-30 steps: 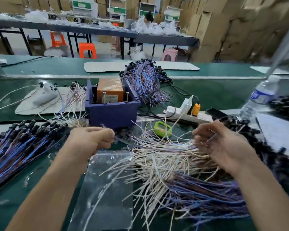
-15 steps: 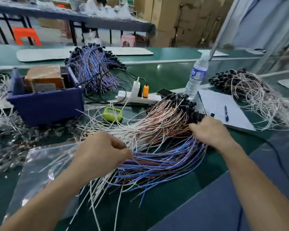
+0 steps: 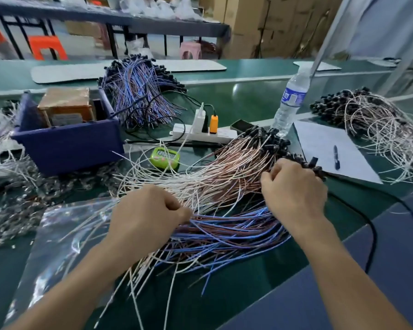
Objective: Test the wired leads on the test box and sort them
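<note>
A big fan of wired leads (image 3: pixel 224 184) with white, copper and blue wires and black end caps lies on the green table in front of me. My left hand (image 3: pixel 146 215) is curled and pinches the wire ends at the near side of the fan. My right hand (image 3: pixel 293 189) is curled over the leads close to their black caps. The test box (image 3: pixel 67 108), brown with a grey label, sits inside a dark blue bin (image 3: pixel 67 148) at the left.
A clear plastic bag (image 3: pixel 57 246) lies under my left forearm. Behind are a green timer (image 3: pixel 165 157), a white power strip (image 3: pixel 203 135), a water bottle (image 3: pixel 290 101), paper with a pen (image 3: pixel 335 159), and more lead piles at the back (image 3: pixel 138 91) and at the right (image 3: pixel 379 129).
The view swung right, away from the blue bin. My left hand moved from beside the bin onto the wire ends; my right hand shifted to the capped ends.
</note>
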Available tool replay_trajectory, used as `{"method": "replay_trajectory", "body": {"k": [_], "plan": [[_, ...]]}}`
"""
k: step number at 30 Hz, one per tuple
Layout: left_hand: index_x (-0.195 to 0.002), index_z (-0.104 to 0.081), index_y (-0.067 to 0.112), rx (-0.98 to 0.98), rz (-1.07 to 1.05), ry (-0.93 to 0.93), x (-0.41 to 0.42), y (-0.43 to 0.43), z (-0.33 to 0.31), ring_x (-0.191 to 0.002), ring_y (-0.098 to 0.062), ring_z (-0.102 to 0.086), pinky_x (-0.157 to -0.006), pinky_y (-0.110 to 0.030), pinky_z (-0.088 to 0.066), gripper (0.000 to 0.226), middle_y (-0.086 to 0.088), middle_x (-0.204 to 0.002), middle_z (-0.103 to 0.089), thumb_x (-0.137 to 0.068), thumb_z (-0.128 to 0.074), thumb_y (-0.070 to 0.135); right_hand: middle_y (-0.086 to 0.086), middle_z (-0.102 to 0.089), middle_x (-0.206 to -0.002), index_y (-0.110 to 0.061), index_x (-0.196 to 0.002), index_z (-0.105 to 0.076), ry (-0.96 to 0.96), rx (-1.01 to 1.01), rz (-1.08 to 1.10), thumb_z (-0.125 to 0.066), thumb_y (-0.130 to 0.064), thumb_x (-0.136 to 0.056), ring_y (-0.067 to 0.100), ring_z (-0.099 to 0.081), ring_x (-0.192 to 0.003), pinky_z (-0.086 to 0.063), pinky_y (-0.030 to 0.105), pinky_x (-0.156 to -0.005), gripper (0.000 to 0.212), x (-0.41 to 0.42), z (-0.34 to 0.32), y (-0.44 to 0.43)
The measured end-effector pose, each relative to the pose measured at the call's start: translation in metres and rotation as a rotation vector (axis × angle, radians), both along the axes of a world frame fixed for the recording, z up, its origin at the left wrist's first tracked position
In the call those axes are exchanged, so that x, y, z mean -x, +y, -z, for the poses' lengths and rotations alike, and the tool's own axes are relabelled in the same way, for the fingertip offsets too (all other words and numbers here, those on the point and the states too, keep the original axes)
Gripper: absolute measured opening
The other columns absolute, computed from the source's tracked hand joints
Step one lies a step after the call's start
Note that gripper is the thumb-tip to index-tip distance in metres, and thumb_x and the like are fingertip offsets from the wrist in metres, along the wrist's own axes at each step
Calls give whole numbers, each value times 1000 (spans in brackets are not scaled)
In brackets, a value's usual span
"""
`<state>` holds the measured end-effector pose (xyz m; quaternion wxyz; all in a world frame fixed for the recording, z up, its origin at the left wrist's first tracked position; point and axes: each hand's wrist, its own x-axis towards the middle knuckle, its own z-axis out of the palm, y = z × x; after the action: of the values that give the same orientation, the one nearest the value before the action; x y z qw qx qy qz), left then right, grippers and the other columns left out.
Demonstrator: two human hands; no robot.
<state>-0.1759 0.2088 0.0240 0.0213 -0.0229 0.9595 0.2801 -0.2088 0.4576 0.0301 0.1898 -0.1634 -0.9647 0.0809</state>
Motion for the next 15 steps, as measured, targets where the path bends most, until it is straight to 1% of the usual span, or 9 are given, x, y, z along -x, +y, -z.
{"method": "replay_trajectory", "body": {"k": [2,3,5,8,11,13,15], "plan": [[-66,-74,46,-46,-43,6,2,-10,-6,-47,-7,-61,-50,-24,-47,22,16,-53,-67,-81,-75,62,-8,-55,-60,-24,-78,-64,8,11,-132,-59,-41,-94,24,-54,-60,-41,32,-59,24,-6,2,-31],[-66,-74,44,-55,-76,17,3,-15,-8,-48,-8,-61,-51,-24,-45,24,16,-52,-66,-81,-76,62,-8,-54,-59,-24,-78,-64,12,-2,-203,-58,-40,-95,23,-52,-58,-39,31,-58,24,-9,3,-48],[-63,-75,36,-4,-153,61,2,-28,-10,-55,-10,-63,-54,-25,-44,30,13,-51,-66,-81,-77,60,-7,-61,-62,-24,-79,-65,15,-19,-344,-57,-38,-96,21,-55,-58,-39,30,-57,23,-12,6,-84],[-64,-74,36,109,-237,158,-3,-53,-12,-63,-10,-61,-57,-28,-45,27,14,-59,-66,-82,-77,57,-2,-67,-70,-23,-82,-66,7,23,-524,-57,-37,-94,25,-64,-66,-40,31,-58,20,-11,9,-140],[-60,-72,38,129,-311,188,-11,-88,-15,-65,-11,-60,-58,-29,-43,27,16,-62,-67,-83,-77,51,-1,-69,-76,-24,-84,-66,3,77,-680,-58,-38,-94,26,-64,-70,-39,32,-59,19,-10,9,-196],[-68,-76,36,128,-360,218,-20,-113,-15,-67,-14,-63,-60,-29,-46,20,14,-67,-70,-86,-77,43,1,-71,-79,-24,-86,-67,-33,98,-778,-59,-37,-91,27,-66,-74,-40,33,-61,16,-9,10,-229],[-86,-82,30,145,-387,310,-33,-137,-12,-77,-25,-69,-70,-36,-55,9,4,-79,-77,-91,-75,30,3,-72,-83,-23,-88,-68,-68,109,-858,-62,-35,-87,30,-66,-79,-40,33,-63,13,-8,10,-261]]}}
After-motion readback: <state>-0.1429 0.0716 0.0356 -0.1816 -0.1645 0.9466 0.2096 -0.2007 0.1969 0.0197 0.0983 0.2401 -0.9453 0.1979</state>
